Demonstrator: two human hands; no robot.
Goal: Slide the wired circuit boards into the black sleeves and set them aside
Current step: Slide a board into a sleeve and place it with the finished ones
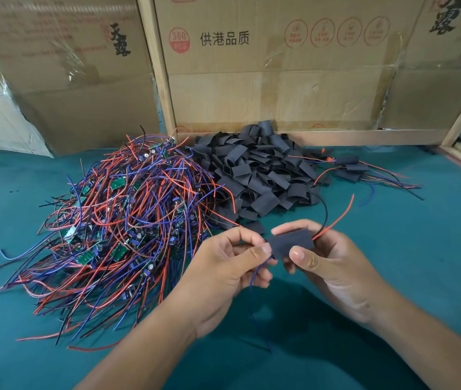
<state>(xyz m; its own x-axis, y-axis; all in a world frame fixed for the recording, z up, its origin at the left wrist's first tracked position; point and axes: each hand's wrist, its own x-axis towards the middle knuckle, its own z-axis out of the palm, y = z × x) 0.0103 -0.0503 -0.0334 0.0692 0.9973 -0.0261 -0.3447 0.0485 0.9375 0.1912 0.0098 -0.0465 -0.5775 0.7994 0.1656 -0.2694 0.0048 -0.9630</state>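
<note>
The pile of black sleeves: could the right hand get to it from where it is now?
Probably yes: the pile of black sleeves lies just beyond the right hand with nothing between, though that hand now holds a sleeve.

The middle cardboard box [274,80] carries black print "供港品质", and beside it a red round stamp [179,40] reads "360 PCS". The left box [63,80] shows black brush characters "天露"; its faint red lines of print are too blurred to read.

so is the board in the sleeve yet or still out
In: no board shows. The sleeve, held by both hands, has a red wire leaving one end and a blue wire the other.
</note>
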